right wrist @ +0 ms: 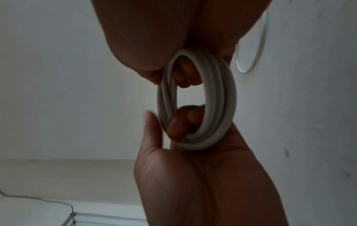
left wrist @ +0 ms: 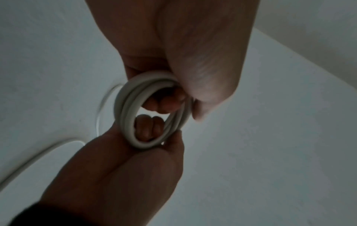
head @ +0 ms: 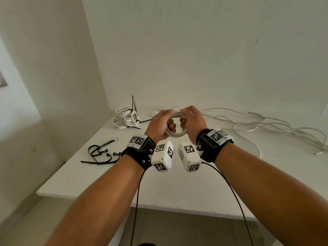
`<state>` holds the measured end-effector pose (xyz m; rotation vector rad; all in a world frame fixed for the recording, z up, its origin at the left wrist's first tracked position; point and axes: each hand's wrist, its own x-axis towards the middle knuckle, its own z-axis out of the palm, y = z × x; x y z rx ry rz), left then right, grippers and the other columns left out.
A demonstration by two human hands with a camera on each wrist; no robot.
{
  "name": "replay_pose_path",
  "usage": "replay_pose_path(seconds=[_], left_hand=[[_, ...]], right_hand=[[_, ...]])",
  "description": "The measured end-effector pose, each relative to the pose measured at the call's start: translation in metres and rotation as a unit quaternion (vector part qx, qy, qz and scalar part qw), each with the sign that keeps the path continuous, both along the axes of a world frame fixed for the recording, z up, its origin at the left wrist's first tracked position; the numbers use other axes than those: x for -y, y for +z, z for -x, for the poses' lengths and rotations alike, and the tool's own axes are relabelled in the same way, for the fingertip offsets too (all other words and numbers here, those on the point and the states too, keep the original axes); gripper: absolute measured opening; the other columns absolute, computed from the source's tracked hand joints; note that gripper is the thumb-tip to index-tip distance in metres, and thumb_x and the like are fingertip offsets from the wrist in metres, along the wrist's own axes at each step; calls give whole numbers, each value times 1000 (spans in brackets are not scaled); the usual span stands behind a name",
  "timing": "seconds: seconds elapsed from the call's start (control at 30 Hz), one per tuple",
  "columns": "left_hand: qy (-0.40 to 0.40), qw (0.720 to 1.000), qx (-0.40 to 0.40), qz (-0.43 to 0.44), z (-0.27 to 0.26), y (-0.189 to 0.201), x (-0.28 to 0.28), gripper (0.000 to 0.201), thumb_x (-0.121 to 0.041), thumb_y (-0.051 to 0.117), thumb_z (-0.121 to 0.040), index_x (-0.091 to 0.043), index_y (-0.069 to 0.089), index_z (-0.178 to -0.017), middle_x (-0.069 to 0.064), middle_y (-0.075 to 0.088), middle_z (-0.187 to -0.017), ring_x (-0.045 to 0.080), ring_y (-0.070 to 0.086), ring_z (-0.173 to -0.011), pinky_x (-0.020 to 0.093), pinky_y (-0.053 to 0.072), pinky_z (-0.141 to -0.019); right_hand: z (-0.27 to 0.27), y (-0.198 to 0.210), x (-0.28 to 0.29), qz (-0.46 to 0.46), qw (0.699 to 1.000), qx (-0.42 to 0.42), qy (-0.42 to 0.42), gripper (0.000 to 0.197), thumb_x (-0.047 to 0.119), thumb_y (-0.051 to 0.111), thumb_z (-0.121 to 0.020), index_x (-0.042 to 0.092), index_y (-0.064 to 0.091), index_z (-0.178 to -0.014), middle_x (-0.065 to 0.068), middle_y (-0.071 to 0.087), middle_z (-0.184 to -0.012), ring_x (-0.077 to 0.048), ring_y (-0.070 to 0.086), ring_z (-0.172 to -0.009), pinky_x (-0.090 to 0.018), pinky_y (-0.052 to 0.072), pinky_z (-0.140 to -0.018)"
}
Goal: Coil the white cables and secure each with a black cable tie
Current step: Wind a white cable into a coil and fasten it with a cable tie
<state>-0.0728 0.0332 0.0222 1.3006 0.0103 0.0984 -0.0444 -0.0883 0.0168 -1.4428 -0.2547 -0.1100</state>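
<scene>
head view: above the white table (head: 110,174), left hand (head: 160,124) and right hand (head: 192,121) both clenched around one small coil of white cable (head: 175,134), fingers hooked through its ring from opposite sides. behind and left on the table, finished coils (head: 126,118) bound with black ties; loose white cable (head: 266,125) sprawled to the right, spare black cable ties (head: 101,153) near the left wrist.
</scene>
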Motion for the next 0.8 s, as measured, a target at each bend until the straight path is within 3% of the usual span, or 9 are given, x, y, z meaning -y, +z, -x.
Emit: replay_pose_path(seconds=[0.1,0.23,0.4,0.47,0.53,0.6,0.73,0.8], left_hand=[[27,999,3,42,6,-3,-21,20,-14,40,-103,-8,59,-100,-6,33,-48,6,33,-37,17,32,-40],[70,997,-25,16,12,-9,-63,25,-22,41,-101,-11,64,-97,-7,27,-46,7,23,-35,15,21,-36],[174,980,-46,-82,26,-15,-109,33,-28,57,-96,-16,63,-65,-5,32,-45,10,28,-34,18,25,-35],[203,974,-49,-87,29,-19,-132,29,-26,60,-95,-12,65,-70,-4,32,-47,10,30,-34,19,26,-36],[235,968,-48,-74,34,-23,-156,22,-24,61,-93,-7,69,-84,-4,31,-49,11,29,-35,19,25,-38],[273,959,-47,-56,40,-27,-179,19,-23,61,-91,-7,72,-90,-2,31,-54,11,29,-37,18,24,-38],[321,945,-41,-54,53,-33,-222,22,-23,59,-92,-8,75,-95,0,34,-60,10,31,-40,19,26,-38],[334,940,-44,-55,58,-38,-238,21,-23,59,-92,-10,76,-92,0,33,-59,11,30,-41,19,26,-38]], right_hand=[[3,-6,-25,11,999,0,36,19,12,42,-100,13,49,-83,-2,46,-65,-13,42,-54,-25,37,-51],[10,-14,-64,13,995,2,100,15,11,39,-102,10,46,-88,-3,46,-67,-12,42,-55,-25,39,-53],[9,-18,-105,135,979,16,153,17,20,43,-100,7,53,-96,-7,63,-71,-21,58,-61,-36,46,-63],[6,-17,-118,189,966,4,175,23,26,43,-100,9,58,-98,-6,68,-78,-21,64,-67,-34,48,-65],[1,-18,-131,237,954,-2,182,24,27,45,-100,10,63,-100,-5,69,-84,-18,64,-69,-27,45,-60],[-3,-22,-144,320,929,35,181,20,22,52,-96,11,68,-101,-2,70,-85,-14,64,-69,-19,44,-54],[-6,-30,-177,502,829,157,189,19,15,58,-91,17,75,-98,2,70,-91,-13,64,-82,-25,53,-74],[-7,-33,-196,540,801,183,185,21,13,57,-90,20,76,-97,1,71,-99,-15,65,-89,-29,57,-78]])
